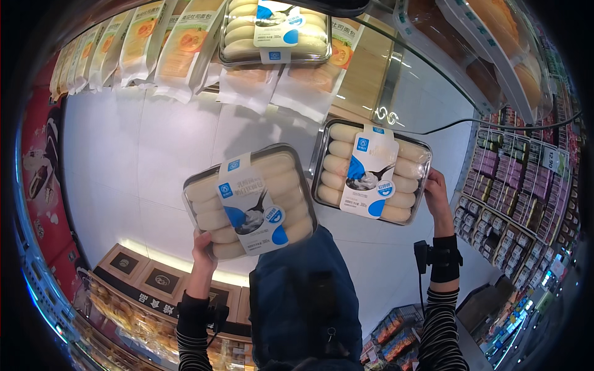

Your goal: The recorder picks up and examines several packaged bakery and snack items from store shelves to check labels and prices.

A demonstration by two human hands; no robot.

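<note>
My left hand [203,250] grips the lower left corner of a clear-lidded tray of pale bread rolls [285,185], tilted, with a white and blue paper sleeve around it. At the right edge of a second, matching tray of rolls [406,183], my right hand [436,190] has its fingers behind the pack. Both packs are in the air over the floor, sleeves facing up, with a narrow gap between them. A third such tray [236,32] rests on bagged sliced bread at the top of the view.
Bagged toast loaves [185,51] line the shelf ahead. A glass shelf edge [427,65] with boxed bread [503,46] juts in at upper right. Racks of packaged goods [515,176] stand at right. A bakery display [139,297] lies at lower left. White tiled floor [134,162] spreads between.
</note>
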